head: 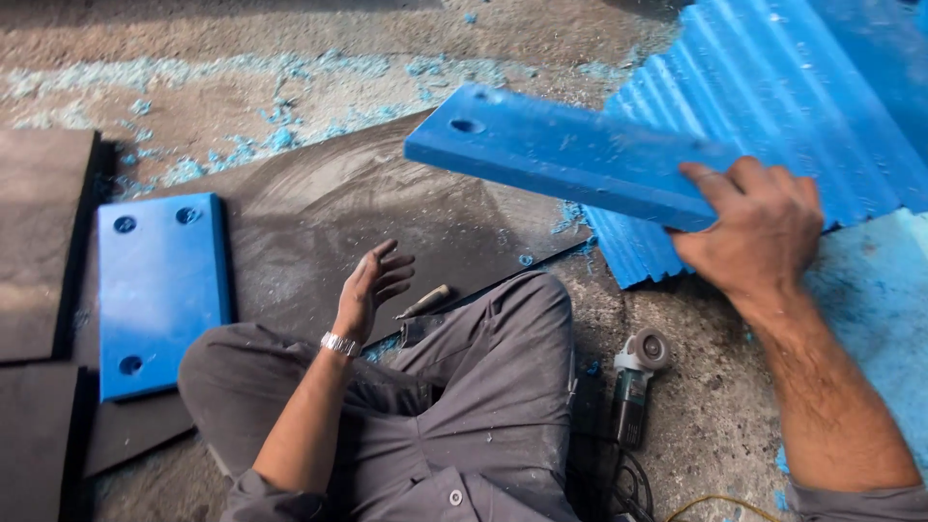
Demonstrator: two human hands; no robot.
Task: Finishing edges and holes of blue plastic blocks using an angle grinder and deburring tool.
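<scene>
At the far left, dark rubber mats [39, 242] lie on the gritty floor, and just beside them a flat blue plastic plate [162, 290] with drilled holes rests on a larger dark sheet [319, 222]. The left hand [372, 285] hovers above that sheet, empty, fingers loosely spread and curled, a metal watch [340, 344] on the wrist. A small chisel-like tool [423, 302] lies near it, by the knee of the grey trousers [483, 387]. Blue shavings [280, 126] litter the ground beyond. An angle grinder [633, 382] sits on the floor right of the leg. The right hand [759, 232] grips one end of a long blue plastic bar [561, 155], held up off the ground, in front of a ribbed blue block [773, 87].
</scene>
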